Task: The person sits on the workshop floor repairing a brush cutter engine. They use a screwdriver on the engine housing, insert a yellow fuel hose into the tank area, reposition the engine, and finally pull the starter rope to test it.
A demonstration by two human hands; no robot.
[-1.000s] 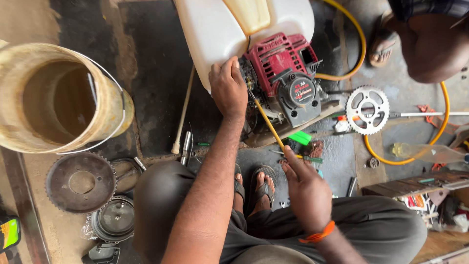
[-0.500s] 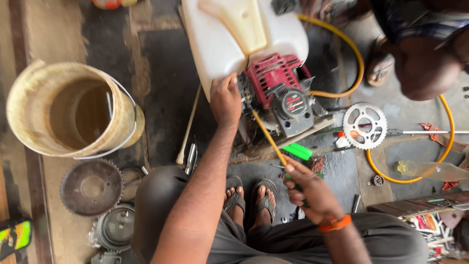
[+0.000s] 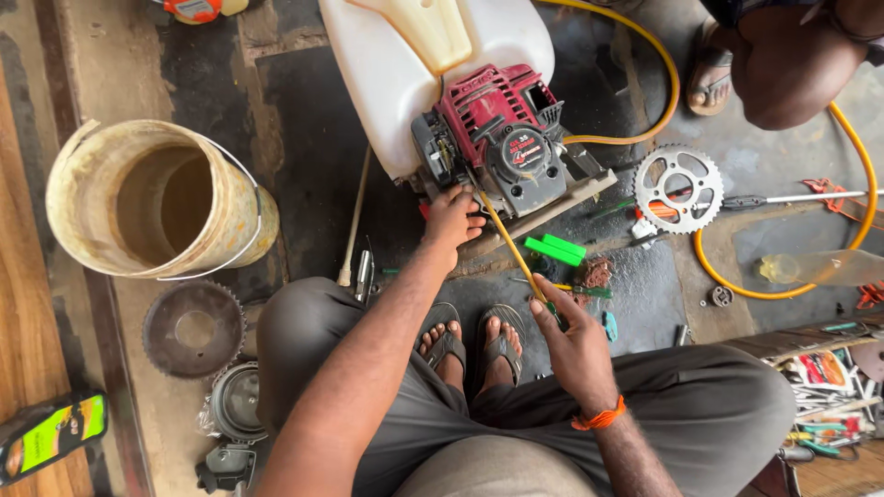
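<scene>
A small red and black engine [image 3: 502,138] is fixed beside a white plastic tank [image 3: 405,64] on the dark floor. My left hand [image 3: 451,219] rests against the engine's lower left side, fingers curled at its base. My right hand [image 3: 573,342] grips the lower end of a long yellow-shafted screwdriver [image 3: 508,247]. The shaft slants up from that hand to the engine, its tip near my left hand. My sandalled feet [image 3: 470,340] are just below the engine.
A worn yellow bucket [image 3: 152,198] stands at left, a rusty toothed disc [image 3: 193,329] below it. A silver sprocket [image 3: 680,189], a yellow hose [image 3: 783,285] and small green tools [image 3: 555,248] lie right of the engine. Another person's foot [image 3: 709,78] is at top right.
My left hand has slid down from the engine's upper left to its lower edge. The right hand still holds the screwdriver. The camera view has shifted so the engine sits more to the right.
</scene>
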